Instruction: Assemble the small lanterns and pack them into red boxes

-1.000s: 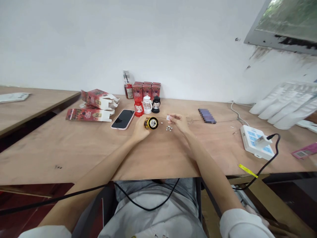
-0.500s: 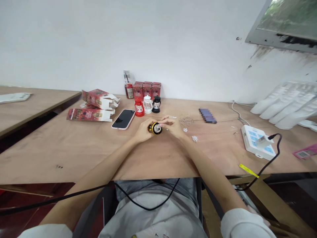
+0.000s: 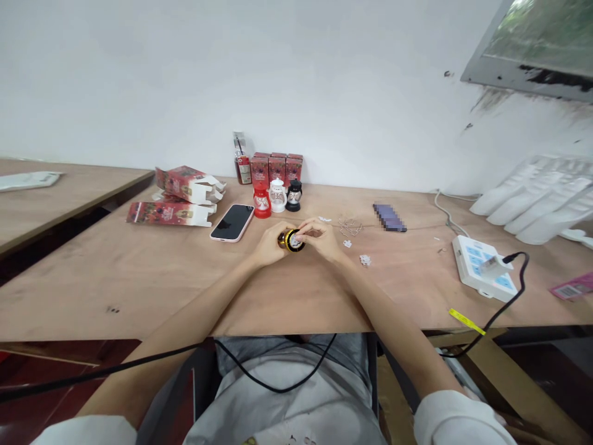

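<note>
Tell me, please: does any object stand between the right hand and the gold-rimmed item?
Nothing visible does. The right hand is at the round face of the gold-rimmed item, held in the left hand; three lanterns stand farther back.

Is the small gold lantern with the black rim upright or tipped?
Tipped: the left hand holds the gold lantern sideways, its round end toward the right hand.

right fingers now on lantern, lantern shifted

workshop: wooden bench, small loose parts
</note>
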